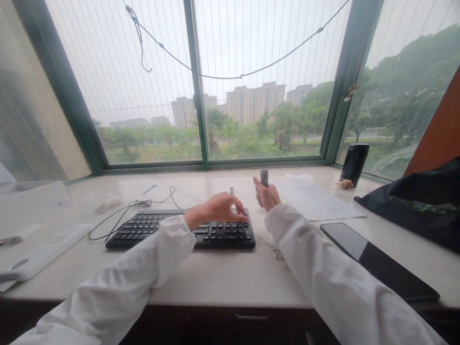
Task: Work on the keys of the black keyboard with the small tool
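Observation:
My left hand (219,209) is over the right end of a black keyboard (224,237). Its thumb and index finger curve together in a pinch at the upper-right keys; whether a key or something small sits between the tips is hidden. Just right of the keyboard, my right hand (269,196) is raised off the table, its fingers wrapped round an upright grey cylinder (264,177) with a notched top. What kind of thing the cylinder is, I cannot tell. Behind my left hand stands a small silver-white piece (232,190).
Printed paper (316,199), a dark tablet (377,258), a black can (354,165) and a black bag (417,206) are on the right. A coiled cable (138,204), a blue stick (149,189) and a white box (34,203) lie left. Windows close off the back.

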Available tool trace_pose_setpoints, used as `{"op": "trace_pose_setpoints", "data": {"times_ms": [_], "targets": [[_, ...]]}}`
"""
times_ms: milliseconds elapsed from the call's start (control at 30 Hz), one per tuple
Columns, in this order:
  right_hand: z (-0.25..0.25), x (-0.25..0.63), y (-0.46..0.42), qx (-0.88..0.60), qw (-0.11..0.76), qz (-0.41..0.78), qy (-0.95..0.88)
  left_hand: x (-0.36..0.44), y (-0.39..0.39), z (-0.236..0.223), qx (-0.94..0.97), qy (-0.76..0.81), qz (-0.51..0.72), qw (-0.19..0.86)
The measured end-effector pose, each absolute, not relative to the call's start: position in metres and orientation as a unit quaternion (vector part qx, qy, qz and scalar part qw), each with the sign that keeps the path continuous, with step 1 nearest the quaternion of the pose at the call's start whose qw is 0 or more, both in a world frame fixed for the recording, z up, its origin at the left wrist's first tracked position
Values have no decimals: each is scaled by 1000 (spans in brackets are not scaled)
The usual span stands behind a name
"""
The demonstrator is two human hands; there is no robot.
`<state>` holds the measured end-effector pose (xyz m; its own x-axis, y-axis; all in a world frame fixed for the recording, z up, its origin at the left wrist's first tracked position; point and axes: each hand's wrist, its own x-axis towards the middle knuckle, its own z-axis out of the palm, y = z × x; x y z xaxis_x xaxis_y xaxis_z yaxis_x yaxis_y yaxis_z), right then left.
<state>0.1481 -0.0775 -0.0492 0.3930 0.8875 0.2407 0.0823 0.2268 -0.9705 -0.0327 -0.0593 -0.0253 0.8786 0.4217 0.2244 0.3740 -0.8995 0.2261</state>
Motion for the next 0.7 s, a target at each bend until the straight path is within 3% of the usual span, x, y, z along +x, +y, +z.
{"op": "trace_pose_setpoints", "data": {"times_ms": [200, 367, 700], "targets": [[-44, 125, -90, -418, 714, 452, -334, -41, -99, -45, 966, 179, 173, 74], [-51, 102, -103, -407, 750, 438, -284, -43, -92, -61, 952, 185, 224, 92], [-61, 95, -118, -463, 738, 411, -267, -42, -91, -72, 946, 175, 259, 89]]}}
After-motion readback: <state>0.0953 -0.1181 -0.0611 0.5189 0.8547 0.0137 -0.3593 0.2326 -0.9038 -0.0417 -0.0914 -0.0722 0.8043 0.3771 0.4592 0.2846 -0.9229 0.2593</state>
